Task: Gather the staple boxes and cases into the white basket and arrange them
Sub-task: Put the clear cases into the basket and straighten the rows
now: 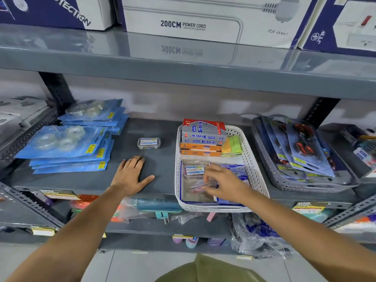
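Hands at the shelf, one flat, one in the white basket

The left hand (131, 173) lies flat and spread on the grey shelf (154, 129), holding nothing; just beyond it sits a clear staple case (149, 143), well apart from the white basket (256, 169). The right hand (224, 183) reaches into the basket with loosely curled fingers over another clear case (194, 170); whether it grips anything, I cannot tell. Staple boxes (203, 139) are stacked at the basket's far end.

Perforated white plastic basket (256, 165)
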Demonstrator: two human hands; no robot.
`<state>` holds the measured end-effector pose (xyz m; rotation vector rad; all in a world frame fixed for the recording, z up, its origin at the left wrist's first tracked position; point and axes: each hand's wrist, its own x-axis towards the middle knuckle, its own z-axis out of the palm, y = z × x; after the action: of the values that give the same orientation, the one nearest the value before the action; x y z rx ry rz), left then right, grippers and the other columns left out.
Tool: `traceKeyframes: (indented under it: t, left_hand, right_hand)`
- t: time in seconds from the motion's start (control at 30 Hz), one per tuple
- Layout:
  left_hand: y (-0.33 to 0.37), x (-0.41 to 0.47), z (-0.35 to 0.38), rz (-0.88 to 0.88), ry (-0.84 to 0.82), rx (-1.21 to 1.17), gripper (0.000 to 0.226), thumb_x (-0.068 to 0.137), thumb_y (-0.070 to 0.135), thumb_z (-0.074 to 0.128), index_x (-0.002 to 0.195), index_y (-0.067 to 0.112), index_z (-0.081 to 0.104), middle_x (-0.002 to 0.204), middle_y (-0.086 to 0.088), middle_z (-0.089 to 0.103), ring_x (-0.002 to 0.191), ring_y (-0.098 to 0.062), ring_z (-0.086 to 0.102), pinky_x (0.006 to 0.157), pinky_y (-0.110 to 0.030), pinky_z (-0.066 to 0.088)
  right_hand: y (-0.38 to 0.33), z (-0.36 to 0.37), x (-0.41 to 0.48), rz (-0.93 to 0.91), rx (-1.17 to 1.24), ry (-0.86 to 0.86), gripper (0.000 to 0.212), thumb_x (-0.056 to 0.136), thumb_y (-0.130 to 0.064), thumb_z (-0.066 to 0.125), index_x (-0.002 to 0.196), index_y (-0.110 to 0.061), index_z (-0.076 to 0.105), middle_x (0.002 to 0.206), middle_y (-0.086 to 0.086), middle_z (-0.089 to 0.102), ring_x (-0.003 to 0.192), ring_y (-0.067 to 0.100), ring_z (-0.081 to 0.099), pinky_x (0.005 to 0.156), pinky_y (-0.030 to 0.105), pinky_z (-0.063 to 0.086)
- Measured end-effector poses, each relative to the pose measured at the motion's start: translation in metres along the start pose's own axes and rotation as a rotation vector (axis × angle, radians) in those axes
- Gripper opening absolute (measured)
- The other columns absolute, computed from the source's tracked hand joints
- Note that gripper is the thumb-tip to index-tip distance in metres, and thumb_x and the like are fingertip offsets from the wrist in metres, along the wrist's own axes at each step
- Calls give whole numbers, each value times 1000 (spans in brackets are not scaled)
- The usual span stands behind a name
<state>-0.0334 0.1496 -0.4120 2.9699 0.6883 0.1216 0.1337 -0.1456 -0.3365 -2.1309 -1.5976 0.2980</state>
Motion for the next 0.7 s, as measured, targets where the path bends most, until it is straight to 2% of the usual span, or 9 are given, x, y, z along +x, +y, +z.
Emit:
traceKeyframes:
  t: [0.1,0.17,0.27,0.37,0.6,0.7]
  left_hand:
    - [-3,1,3,-10,20,-42,81,86,70,38,145,14,34,153,-6,33,141,-24,29,120,-42,12]
    - [-3,1,5,-13,34,-55,77,87,66,45,144,15,35,152,-5,34,140,-24,30,120,-41,12]
    - [-4,1,4,-20,35,-63,78,85,67,45,144,16,35,152,-4,35,139,-23,31,120,-41,12]
    - [-4,1,5,-29,50,-79,79,85,68,45,144,17,35,151,-3,35,139,-22,32,120,-40,12]
    - [-6,3,8,-36,55,-86,82,82,72,42,144,19,35,152,-1,35,139,-21,32,120,-41,13]
    - [-6,3,10,-33,43,-73,84,81,74,39,145,20,33,152,0,34,139,-20,31,121,-40,12]
  right_hand:
    - [4,9,3,22,-75,-55,17,84,-29,66,85,-17,54,94,-11,44,86,16,54,80,36,48]
    - [6,10,5,23,-136,-97,18,86,-32,65,85,-17,54,93,-9,47,90,17,56,78,34,48]
    - [8,14,9,-2,-298,-111,19,87,-34,63,88,-16,58,100,-2,58,94,18,56,86,30,44]
    - [10,19,12,10,-395,-95,20,86,-35,62,97,-19,61,106,-2,62,101,18,55,95,30,38]
    - [11,22,19,25,-464,-113,25,84,-39,60,101,-20,63,110,-2,64,108,20,55,98,35,38]
    - [11,19,25,29,-463,-118,34,80,-50,61,100,-23,64,109,-5,63,107,16,53,96,33,36]
